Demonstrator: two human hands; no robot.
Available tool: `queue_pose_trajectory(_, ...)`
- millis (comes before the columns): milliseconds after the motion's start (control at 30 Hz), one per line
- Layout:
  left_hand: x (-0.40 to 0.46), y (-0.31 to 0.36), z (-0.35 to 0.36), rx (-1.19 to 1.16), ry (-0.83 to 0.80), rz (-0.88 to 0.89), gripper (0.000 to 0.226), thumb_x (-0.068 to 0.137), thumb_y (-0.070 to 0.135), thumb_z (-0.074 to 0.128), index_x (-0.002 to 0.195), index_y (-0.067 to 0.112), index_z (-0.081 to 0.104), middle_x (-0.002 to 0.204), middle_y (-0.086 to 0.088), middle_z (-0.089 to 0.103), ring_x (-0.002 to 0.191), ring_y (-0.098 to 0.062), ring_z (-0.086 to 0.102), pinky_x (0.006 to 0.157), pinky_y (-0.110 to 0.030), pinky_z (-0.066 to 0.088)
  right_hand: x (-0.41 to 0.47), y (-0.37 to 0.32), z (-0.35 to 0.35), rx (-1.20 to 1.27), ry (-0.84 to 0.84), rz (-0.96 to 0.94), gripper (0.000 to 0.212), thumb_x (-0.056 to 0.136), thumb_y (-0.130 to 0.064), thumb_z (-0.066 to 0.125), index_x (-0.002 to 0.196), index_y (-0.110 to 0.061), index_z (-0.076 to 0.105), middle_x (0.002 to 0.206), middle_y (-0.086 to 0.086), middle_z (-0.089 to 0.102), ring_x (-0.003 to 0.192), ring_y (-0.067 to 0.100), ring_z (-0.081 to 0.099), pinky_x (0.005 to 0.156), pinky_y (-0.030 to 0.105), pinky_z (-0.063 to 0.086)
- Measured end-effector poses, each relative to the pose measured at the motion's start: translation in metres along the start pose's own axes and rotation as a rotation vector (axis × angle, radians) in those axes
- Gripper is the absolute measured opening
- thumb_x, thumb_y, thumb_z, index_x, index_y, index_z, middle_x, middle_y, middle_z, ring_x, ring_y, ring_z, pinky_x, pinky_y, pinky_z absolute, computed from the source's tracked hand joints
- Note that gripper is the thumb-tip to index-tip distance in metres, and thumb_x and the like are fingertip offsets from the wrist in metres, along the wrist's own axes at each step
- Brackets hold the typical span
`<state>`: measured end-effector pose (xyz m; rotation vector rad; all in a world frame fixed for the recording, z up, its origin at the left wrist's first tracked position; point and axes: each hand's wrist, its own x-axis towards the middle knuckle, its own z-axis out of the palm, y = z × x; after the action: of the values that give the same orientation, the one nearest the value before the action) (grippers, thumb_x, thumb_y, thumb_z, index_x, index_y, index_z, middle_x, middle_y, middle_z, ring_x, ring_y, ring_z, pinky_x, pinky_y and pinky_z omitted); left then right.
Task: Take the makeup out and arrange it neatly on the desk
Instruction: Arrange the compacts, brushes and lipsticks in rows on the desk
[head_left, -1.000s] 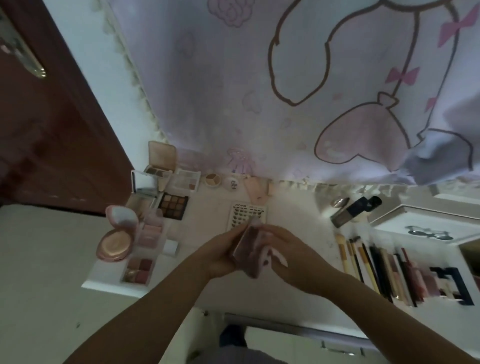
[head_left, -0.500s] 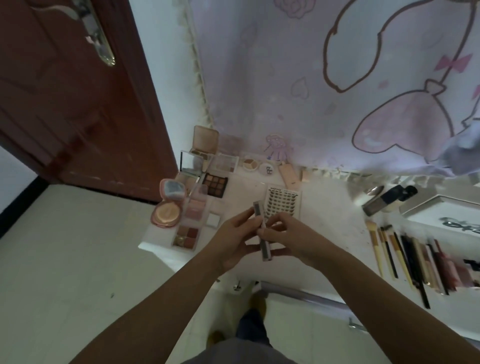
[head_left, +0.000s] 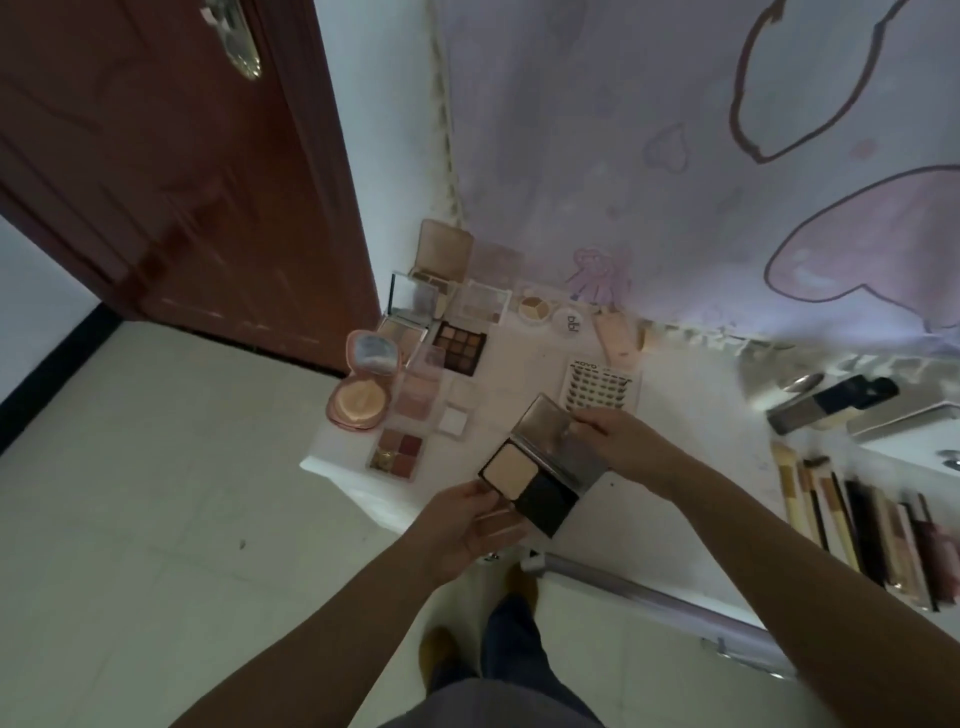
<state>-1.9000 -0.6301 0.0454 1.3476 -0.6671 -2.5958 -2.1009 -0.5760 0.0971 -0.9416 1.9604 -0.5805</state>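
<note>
A black powder compact (head_left: 535, 480) is held open above the front edge of the white desk (head_left: 691, 431), showing a beige powder pan and a mirrored lid. My left hand (head_left: 467, 525) grips its base from below. My right hand (head_left: 621, 441) pinches the far edge of the lid. Several open palettes lie in rows at the desk's left end, among them a dark eyeshadow palette (head_left: 460, 347), a round pink compact (head_left: 363, 387) and a small red quad (head_left: 397, 454). A lash card (head_left: 602, 387) lies just beyond the compact.
Brushes and pencils (head_left: 857, 525) lie side by side at the right. A dark bottle (head_left: 831, 402) lies near a tray at far right. A printed curtain (head_left: 701, 156) hangs behind the desk. A brown door (head_left: 156, 156) stands at left, tiled floor below.
The compact, held shut and edge-on between both hands before, now stands open. My right hand has lifted the lid away while my left keeps the base. The view has swung left.
</note>
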Motion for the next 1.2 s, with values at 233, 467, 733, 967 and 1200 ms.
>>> queue_pose_trajectory(233,0.017,0.005,-0.003,-0.198,0.224,-0.152,0.019,0.095,-0.002,0.042,0.084,-0.007,0.057,0.087,-0.024,0.057,0.082,-0.037,0.056,0.086,-0.045,0.047,0.041,-0.008,0.038,-0.463,-0.008,-0.212,0.031,0.101,-0.02,0.039,0.125,-0.01,0.057,0.122,0.009,0.063,0.108,0.025,0.058,0.089,0.027,0.041)
queue_pose_trajectory(467,0.015,0.02,-0.011,-0.299,0.266,-0.185,0.013,0.093,0.002,0.04,0.094,-0.004,0.052,0.085,-0.02,0.05,0.078,-0.034,0.053,0.088,-0.046,0.045,0.052,-0.001,0.052,-0.463,0.002,-0.273,0.03,0.102,-0.02,0.037,0.124,-0.012,0.056,0.118,0.008,0.063,0.101,0.023,0.059,0.072,0.017,0.032)
queue_pose_trajectory(733,0.002,0.017,0.01,-0.143,0.224,-0.254,0.034,0.098,0.011,0.042,0.124,-0.01,0.039,0.125,-0.034,0.046,0.115,-0.044,0.049,0.087,-0.047,0.042,0.031,-0.004,0.028,-0.245,0.059,-0.147,0.038,0.096,-0.034,0.049,0.132,-0.021,0.047,0.115,0.002,0.062,0.097,0.014,0.059,0.081,0.026,0.048)
queue_pose_trajectory(967,0.028,0.006,0.117,0.244,-0.086,-0.264,0.015,0.095,0.007,0.047,0.104,-0.002,0.054,0.104,-0.023,0.062,0.095,-0.032,0.062,0.077,-0.04,0.055,-0.014,0.05,-0.059,-0.179,0.302,-0.007,0.028,0.096,-0.027,0.049,0.122,-0.02,0.058,0.112,0.006,0.066,0.092,0.015,0.06,0.078,0.022,0.045)
queue_pose_trajectory(1200,0.109,-0.015,0.242,0.652,-0.147,0.037,0.021,0.094,0.0,0.046,0.114,0.007,0.049,0.082,-0.006,0.056,0.07,-0.013,0.055,0.064,-0.02,0.049,-0.036,0.109,-0.18,-0.448,0.477,0.138,0.032,0.092,-0.012,0.05,0.123,-0.014,0.058,0.121,0.008,0.06,0.109,0.024,0.057,0.093,0.03,0.044)
